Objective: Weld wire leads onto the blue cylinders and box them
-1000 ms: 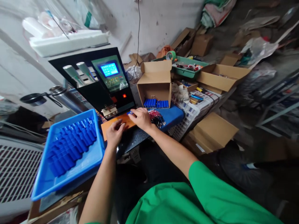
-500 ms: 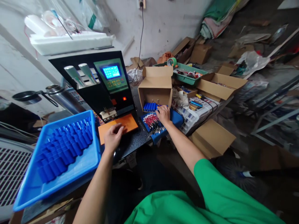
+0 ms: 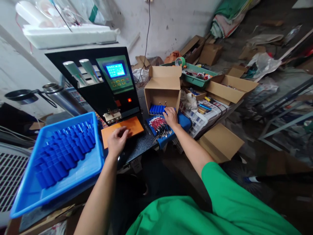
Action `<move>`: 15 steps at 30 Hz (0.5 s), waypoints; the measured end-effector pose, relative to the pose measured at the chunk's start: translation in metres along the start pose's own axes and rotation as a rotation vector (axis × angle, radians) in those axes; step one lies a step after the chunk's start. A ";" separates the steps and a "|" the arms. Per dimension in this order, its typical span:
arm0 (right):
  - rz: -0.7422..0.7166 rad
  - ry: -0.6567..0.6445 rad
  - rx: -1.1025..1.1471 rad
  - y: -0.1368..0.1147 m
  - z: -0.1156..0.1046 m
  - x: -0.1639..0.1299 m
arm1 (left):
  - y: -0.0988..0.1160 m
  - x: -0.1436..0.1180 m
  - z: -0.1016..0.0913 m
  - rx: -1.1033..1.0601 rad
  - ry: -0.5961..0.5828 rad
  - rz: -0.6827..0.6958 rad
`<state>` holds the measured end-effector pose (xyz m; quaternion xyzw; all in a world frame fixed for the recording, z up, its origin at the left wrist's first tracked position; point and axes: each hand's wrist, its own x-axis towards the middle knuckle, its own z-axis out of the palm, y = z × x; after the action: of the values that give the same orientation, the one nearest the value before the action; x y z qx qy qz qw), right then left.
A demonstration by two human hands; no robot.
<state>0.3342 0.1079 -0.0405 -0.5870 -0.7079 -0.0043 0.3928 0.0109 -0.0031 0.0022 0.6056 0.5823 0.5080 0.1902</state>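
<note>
Reaching ahead and to the right, our right hand (image 3: 171,117) is now at the mouth of the small cardboard box (image 3: 164,82), fingers bent over the right end of the row of blue cylindrical cells (image 3: 156,109) inside. A second ago it was near our left hand (image 3: 117,140), a blue cell showing at its fingertips beside the orange plate (image 3: 134,125); half a second later it had crossed to the box. We take this to mean that one cell has been carried over to the row, though we cannot tell whether the fingers grip it or have let go. Our left hand has stayed over the near part of the plate, half-curled and loosely open, nothing visible in its grasp. Just beyond it stands what looks like a spot welder (image 3: 95,101), its screen (image 3: 115,69) lit. Left of that hand, many similar blue cylinders (image 3: 66,150) stand in a blue tray (image 3: 84,166). Between our hands shows the speckled counter (image 3: 137,147), and just beside the right one lies a bundle of red and black leads (image 3: 158,126).
</note>
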 end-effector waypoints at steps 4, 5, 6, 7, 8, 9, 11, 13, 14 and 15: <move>-0.023 0.068 0.038 -0.003 -0.014 -0.007 | 0.002 0.001 -0.001 -0.032 -0.026 -0.019; 0.004 0.052 0.044 -0.004 -0.017 -0.008 | 0.003 0.001 -0.002 -0.027 -0.026 -0.020; 0.045 0.013 0.045 -0.005 -0.021 -0.009 | 0.003 0.001 -0.002 -0.015 -0.026 -0.018; 0.098 -0.045 0.039 -0.006 -0.023 -0.009 | 0.003 0.001 -0.002 0.001 -0.028 -0.016; 0.156 -0.118 0.029 -0.007 -0.026 -0.009 | 0.004 0.002 -0.003 0.018 -0.031 -0.014; 0.212 -0.195 0.016 -0.008 -0.027 -0.007 | 0.004 0.002 -0.003 0.033 -0.034 -0.012; 0.290 -0.325 -0.013 -0.012 -0.028 -0.003 | 0.005 0.002 -0.003 0.052 -0.040 -0.011; 0.322 -0.388 -0.046 -0.019 -0.026 0.003 | 0.004 0.002 -0.003 0.047 -0.042 -0.020; 0.330 -0.401 -0.070 -0.023 -0.025 0.005 | 0.004 0.002 -0.003 0.043 -0.042 -0.026; 0.341 -0.407 -0.097 -0.027 -0.024 0.008 | 0.002 0.002 -0.003 0.041 -0.043 -0.032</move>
<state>0.3250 0.0944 -0.0069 -0.7045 -0.6624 0.1462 0.2087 0.0095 -0.0029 0.0061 0.6109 0.5978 0.4797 0.1986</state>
